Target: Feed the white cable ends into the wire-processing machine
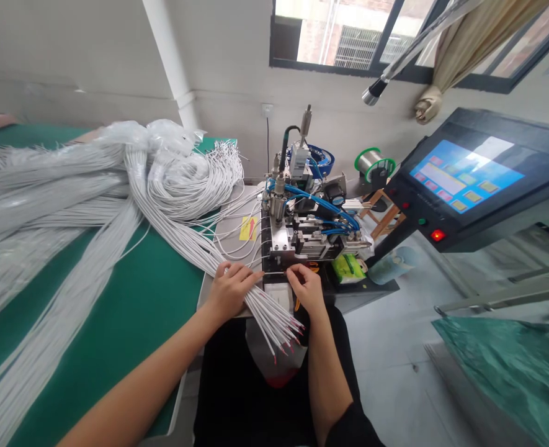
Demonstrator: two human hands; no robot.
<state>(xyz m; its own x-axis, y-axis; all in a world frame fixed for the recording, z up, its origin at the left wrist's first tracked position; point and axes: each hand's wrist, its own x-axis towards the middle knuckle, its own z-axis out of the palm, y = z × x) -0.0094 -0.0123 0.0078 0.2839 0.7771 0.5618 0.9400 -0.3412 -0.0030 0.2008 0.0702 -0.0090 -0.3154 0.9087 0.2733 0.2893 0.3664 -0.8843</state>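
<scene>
A single white cable (275, 273) spans the short gap between my two hands, level with the front of a bench-top machine (297, 217). My left hand (230, 290) rests over a thick bundle of white cables (269, 310), and its thumb and finger pinch one end of that single cable. My right hand (306, 287) pinches the other end between thumb and fingertips. The bundle runs under my left hand and hangs over my lap, its ends showing pinkish-red tips. My fingers hide the ends of the pinched cable.
More white cables (60, 180) lie heaped on the green table (162, 335) to the left. A touchscreen panel (469, 174) stands at the right. Behind the machine sits a wire spool (371, 162). A green packet (347, 268) lies right of the machine.
</scene>
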